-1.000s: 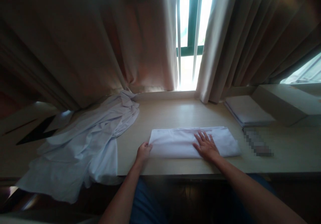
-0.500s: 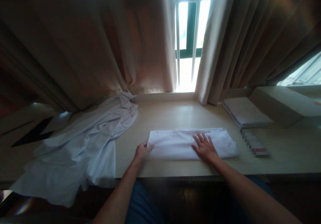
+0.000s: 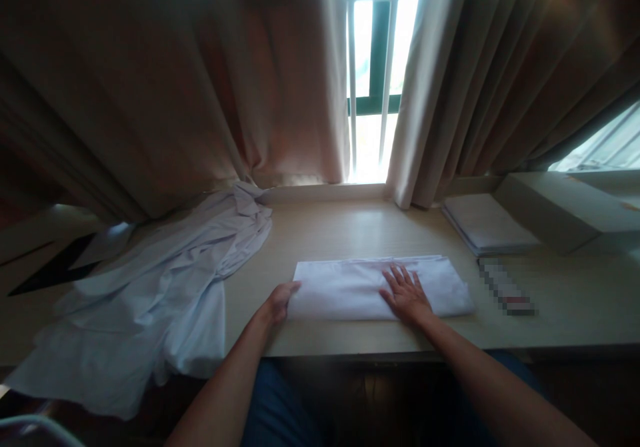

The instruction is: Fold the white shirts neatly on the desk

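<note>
A white cloth (image 3: 350,287), folded into a long flat rectangle, lies near the front edge of the light wooden table (image 3: 330,227). My right hand (image 3: 406,295) rests flat on its right half, fingers spread. My left hand (image 3: 278,301) is at the cloth's left end with its fingers curled around that end, the fingertips tucked at the edge.
A crumpled pale blue garment (image 3: 160,293) sprawls over the table's left side and hangs over the front edge. A flat folded white stack (image 3: 487,223) and a long box (image 3: 555,210) sit at the back right. Curtains (image 3: 150,87) and a barred window (image 3: 373,67) close off the far side.
My left hand has slid slightly forward onto the cloth's left end. My right hand has stayed flat in place. The view has drifted a little to the right.
</note>
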Available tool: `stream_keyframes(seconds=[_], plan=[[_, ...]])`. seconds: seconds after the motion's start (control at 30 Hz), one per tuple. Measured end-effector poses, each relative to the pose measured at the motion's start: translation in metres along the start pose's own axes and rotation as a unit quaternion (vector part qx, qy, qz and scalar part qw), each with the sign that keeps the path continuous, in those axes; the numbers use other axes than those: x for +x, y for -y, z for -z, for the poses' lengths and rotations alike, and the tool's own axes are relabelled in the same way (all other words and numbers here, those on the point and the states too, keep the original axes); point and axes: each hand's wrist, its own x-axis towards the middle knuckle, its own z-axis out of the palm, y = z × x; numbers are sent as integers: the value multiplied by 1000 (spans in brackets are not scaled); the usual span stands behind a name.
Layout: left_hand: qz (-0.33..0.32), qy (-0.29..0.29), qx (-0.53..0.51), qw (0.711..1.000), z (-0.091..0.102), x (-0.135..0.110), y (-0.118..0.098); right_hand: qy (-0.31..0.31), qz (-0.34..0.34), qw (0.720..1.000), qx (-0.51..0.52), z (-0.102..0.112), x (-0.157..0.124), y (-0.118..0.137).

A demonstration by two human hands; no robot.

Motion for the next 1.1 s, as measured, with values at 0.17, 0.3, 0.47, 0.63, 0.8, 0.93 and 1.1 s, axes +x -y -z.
stream_keyframes(seconds=[0.17, 0.3, 0.47, 0.63, 0.8, 0.93, 1.1], plan=[[1, -23, 24, 999, -2, 4, -2, -8, 2, 1000, -4, -2, 0, 0], [-63, -150, 45, 986, 3, 1, -6, -1, -1, 1000, -5, -2, 0, 0], [-220, -244, 182, 927, -5, -35, 6, -8, 2, 1000, -12, -5, 0, 0], [-339, -85, 511, 786, -37, -51, 31, -9, 6, 1000, -25, -7, 0, 0], [-282, -88, 560, 774, -41, -27, 41, 5, 7, 999, -38, -8, 1, 2], [-299, -96, 553, 772, -38, -23, 45, 5, 8, 999, -45, -10, 1, 3], [-294, -100, 546, 778, -37, -25, 47, 23, 5, 999, -43, -7, 3, 4]])
